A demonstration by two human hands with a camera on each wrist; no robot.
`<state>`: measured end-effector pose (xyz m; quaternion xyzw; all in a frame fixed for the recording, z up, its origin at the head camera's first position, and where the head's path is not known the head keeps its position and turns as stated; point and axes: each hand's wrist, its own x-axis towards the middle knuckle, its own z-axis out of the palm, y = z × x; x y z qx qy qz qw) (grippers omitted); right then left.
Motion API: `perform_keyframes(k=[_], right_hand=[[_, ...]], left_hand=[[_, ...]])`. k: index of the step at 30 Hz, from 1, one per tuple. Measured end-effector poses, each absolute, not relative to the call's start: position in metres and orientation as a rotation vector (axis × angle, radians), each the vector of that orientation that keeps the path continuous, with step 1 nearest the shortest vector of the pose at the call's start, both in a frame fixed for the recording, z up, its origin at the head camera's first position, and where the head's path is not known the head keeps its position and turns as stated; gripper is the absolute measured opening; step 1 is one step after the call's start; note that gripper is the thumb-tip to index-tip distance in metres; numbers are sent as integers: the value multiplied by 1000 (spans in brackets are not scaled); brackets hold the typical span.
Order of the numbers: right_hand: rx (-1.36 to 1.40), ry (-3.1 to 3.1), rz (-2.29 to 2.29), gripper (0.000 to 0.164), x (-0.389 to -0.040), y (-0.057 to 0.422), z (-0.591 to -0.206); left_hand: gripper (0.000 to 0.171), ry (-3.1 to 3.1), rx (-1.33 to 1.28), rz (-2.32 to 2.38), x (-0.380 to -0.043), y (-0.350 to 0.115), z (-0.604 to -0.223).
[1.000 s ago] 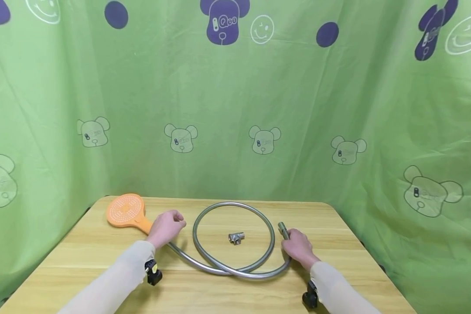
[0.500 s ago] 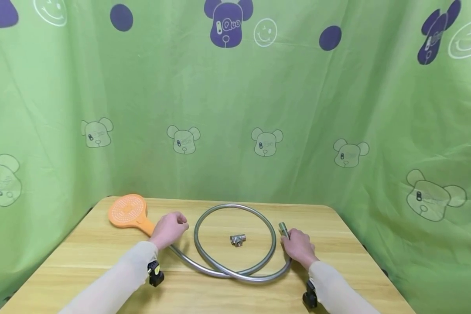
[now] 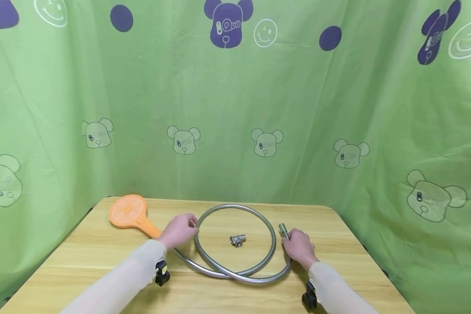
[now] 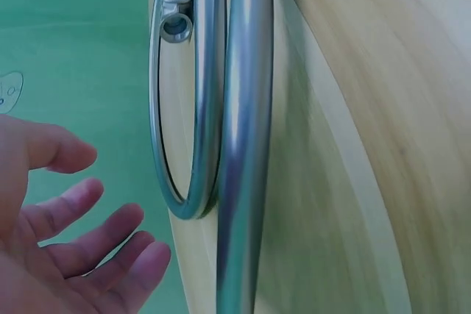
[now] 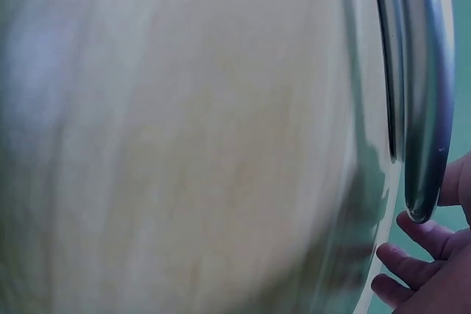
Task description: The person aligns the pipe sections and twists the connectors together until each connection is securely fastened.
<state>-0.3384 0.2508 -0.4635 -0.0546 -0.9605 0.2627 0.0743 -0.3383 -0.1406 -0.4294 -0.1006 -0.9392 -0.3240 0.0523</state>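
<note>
A grey metal shower hose (image 3: 255,280) lies on the table, looped once and crossing itself at the front. My right hand (image 3: 299,247) grips it near its free end, whose metal end fitting (image 3: 283,230) sticks out past the fingers. My left hand (image 3: 180,230) has its fingertips at the left side of the loop; in the left wrist view those fingers are loosely bent, with nothing between them. An orange shower head (image 3: 128,212) lies face up at the back left. Its handle runs to the left hand and wrist, which hide where it meets the hose. Inside the loop sits a metal tee fitting (image 3: 237,240).
The wooden table (image 3: 204,298) has its far edge close to a green patterned curtain (image 3: 220,174), which also hangs at both sides. A small black camera is strapped to each wrist.
My left hand has moved right, away from the shower head handle, to the loop's left side. The right hand keeps its hold on the hose. The head view shifted slightly.
</note>
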Motion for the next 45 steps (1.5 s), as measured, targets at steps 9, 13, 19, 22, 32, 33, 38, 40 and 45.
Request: perform_keyframes(k=[9, 13, 19, 22, 32, 33, 38, 40, 45], right_hand=[[-177, -2861, 850, 19, -342, 251, -466], [-175, -2855, 883, 18, -345, 250, -467], [-142, -2828, 909, 18, -345, 249, -464], [-127, -2823, 917, 18, -344, 249, -464], [-113, -2814, 945, 15, -342, 247, -464], [-112, -2813, 943, 15, -342, 247, -464], [-108, -2803, 941, 15, -343, 246, -464], [-107, -2798, 944, 15, -343, 246, -464], [-110, -2778, 937, 16, -344, 245, -465]], left_hand=[[29, -2916, -507, -966, -342, -118, -426], [29, -2943, -526, -948, -345, -108, -426], [29, -2956, -558, -869, -350, -92, -429], [30, -2959, -580, -874, -352, -84, -430], [36, -3006, -648, -792, -360, -57, -441], [37, -3014, -649, -783, -361, -54, -441], [40, -3047, -654, -727, -361, -42, -441], [41, -3061, -659, -699, -361, -39, -440], [44, -3105, -652, -675, -362, -32, -439]])
